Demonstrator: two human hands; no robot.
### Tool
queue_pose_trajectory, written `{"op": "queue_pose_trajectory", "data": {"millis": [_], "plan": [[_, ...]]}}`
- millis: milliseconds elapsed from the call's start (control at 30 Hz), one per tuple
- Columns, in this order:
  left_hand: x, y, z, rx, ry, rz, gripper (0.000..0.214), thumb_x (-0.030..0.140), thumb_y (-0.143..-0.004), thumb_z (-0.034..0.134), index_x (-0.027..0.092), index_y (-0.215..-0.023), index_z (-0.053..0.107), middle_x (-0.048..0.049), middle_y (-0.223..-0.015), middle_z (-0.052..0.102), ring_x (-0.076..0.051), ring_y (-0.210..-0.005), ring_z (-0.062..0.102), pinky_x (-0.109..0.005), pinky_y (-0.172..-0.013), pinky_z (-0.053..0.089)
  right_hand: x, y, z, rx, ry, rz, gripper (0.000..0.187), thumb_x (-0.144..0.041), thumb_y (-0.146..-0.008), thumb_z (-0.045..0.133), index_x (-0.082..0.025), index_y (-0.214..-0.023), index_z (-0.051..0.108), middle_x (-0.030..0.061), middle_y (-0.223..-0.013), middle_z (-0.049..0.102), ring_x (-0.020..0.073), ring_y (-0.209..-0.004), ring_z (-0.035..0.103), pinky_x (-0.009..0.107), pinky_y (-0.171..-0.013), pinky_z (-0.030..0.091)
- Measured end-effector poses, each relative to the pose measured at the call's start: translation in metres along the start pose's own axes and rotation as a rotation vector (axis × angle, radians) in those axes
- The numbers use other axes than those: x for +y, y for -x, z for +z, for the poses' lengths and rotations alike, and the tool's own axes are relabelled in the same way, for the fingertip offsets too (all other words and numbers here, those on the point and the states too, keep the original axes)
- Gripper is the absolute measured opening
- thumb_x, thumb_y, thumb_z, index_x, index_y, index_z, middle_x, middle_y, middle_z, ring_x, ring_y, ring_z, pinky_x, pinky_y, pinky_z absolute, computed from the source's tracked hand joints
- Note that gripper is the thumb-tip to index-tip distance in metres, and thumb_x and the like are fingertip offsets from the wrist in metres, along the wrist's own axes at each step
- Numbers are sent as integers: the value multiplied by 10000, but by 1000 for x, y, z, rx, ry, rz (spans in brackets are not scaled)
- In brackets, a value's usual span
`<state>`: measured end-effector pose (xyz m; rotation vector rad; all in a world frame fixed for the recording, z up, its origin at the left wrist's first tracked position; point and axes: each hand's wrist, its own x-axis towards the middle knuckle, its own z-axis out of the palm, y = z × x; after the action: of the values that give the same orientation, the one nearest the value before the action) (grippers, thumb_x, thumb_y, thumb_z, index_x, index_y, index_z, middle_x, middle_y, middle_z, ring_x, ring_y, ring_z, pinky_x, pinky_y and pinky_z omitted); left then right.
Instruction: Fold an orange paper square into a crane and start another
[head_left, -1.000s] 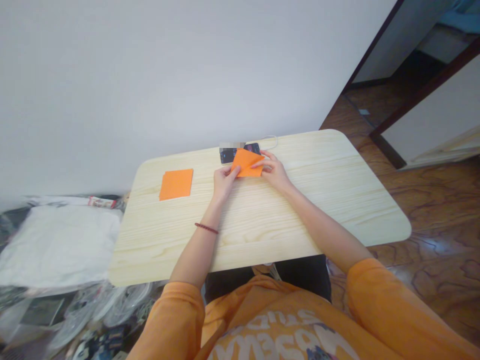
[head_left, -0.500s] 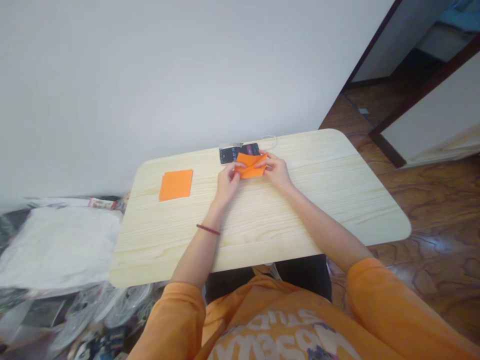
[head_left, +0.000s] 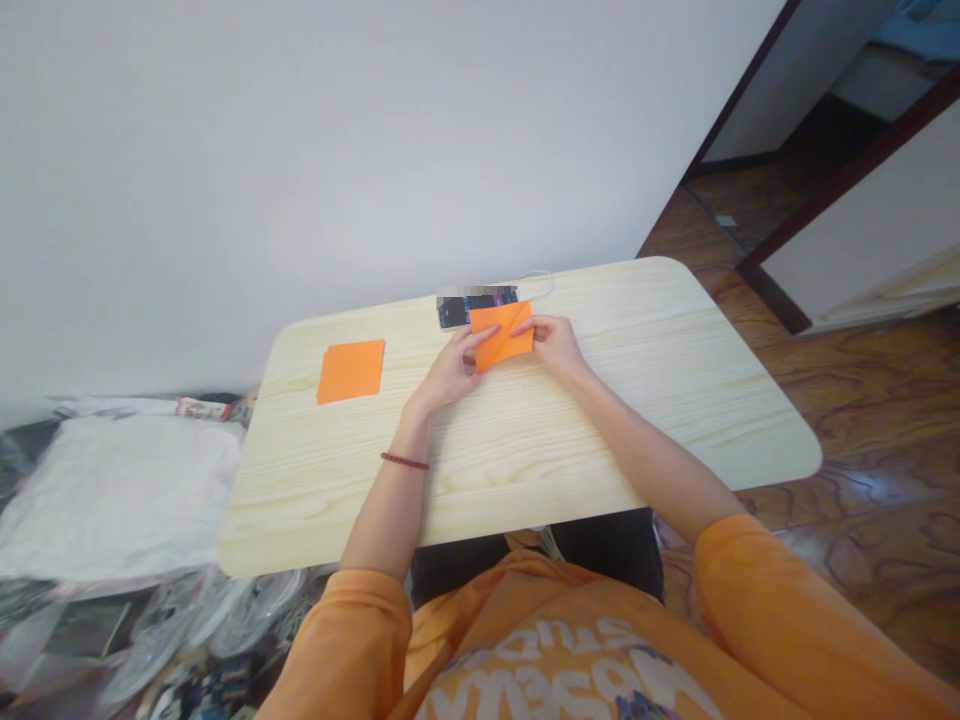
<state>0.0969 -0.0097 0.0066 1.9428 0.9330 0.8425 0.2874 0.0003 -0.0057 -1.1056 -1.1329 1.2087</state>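
A square of orange paper (head_left: 504, 345) with creases across it is held up between my two hands, above the table and just in front of the phone. My left hand (head_left: 450, 370) pinches its left side, fingers on the face and thumb below. On the right side, my right hand (head_left: 553, 342) grips the paper's edge with fingertips. The phone (head_left: 455, 311) lies behind, partly covered by the paper. Off to the left a small stack of orange paper squares (head_left: 351, 371) rests on the table.
The pale wooden table (head_left: 660, 370) has rounded corners and stands against a white wall (head_left: 337, 150). A white cable (head_left: 550, 283) curls by the phone. Left of the table are a white cloth-like bundle (head_left: 127, 490) and plastic-wrapped items (head_left: 161, 630). A doorway opens at right.
The orange paper, bent and folded up before, now shows as a flatter square facing me. My left hand has shifted slightly down and left along its edge; the right hand barely moved.
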Motion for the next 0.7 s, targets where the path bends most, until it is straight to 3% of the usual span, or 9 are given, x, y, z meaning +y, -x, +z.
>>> {"op": "queue_pose_trajectory", "data": {"millis": [400,700], "plan": [[-3,-2,-6,63,16,-1,461,175,-737,627,214,-1197,625,-113,-1292,559,-211,-1120,568,-283,-787,527,-6,-1,-2,16,-29,61,147,-163,-493,763,-179,-619,689,19,-736,718,190,-784,680,353,-862,519],[-12,-8,-4,276,-53,-65,160,280,-760,645,180,-840,741,-72,-956,714,-195,-926,640,-316,-821,502,-2,-2,-4,-29,-2,87,293,-250,-493,812,-171,-753,701,38,-823,737,221,-870,689,375,-881,523]]}}
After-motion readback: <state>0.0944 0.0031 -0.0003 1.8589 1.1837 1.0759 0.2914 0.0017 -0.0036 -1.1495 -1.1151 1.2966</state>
